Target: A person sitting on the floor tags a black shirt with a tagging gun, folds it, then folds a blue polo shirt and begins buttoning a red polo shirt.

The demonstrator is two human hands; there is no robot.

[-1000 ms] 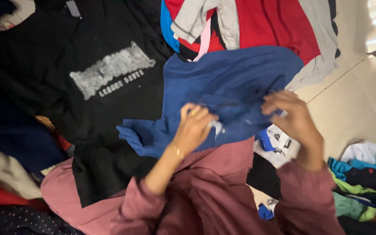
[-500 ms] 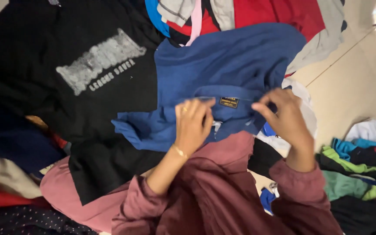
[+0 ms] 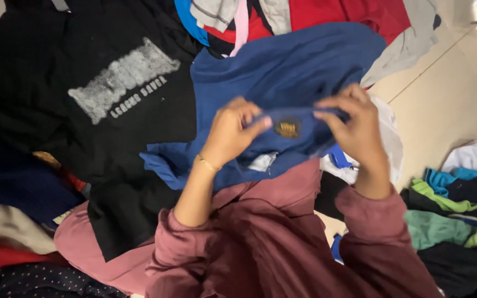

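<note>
Blue shirt (image 3: 282, 83), spread over a heap of clothes on the floor, is gripped at its near edge by a seated person's two hands. Left hand (image 3: 230, 135) is closed on the fabric, thumb pressed over a fold just beside a small dark label with a gold patch (image 3: 287, 128); a thin gold bracelet (image 3: 208, 163) circles that wrist. Right hand (image 3: 354, 129) pinches the same band of cloth on the other side of the label, fingers curled and thumb underneath, so the strip stretches between both hands. The rest of the blue shirt runs away from the person, lying across the pile, and its lower part drapes down onto the lap.

Maroon sleeves (image 3: 371, 232) cover both forearms, and pink trousers (image 3: 84, 248) show below at the left. A black T-shirt with a pale grey chest print (image 3: 122, 80) lies just beside the blue shirt, partly under it. Red and grey garments (image 3: 360, 16) sit at the top of the pile, touching the blue shirt's far edge. On the pale tiled floor (image 3: 443, 105) to the right, a separate small heap of green, teal and white clothes (image 3: 459, 193) lies well apart from the main pile.
</note>
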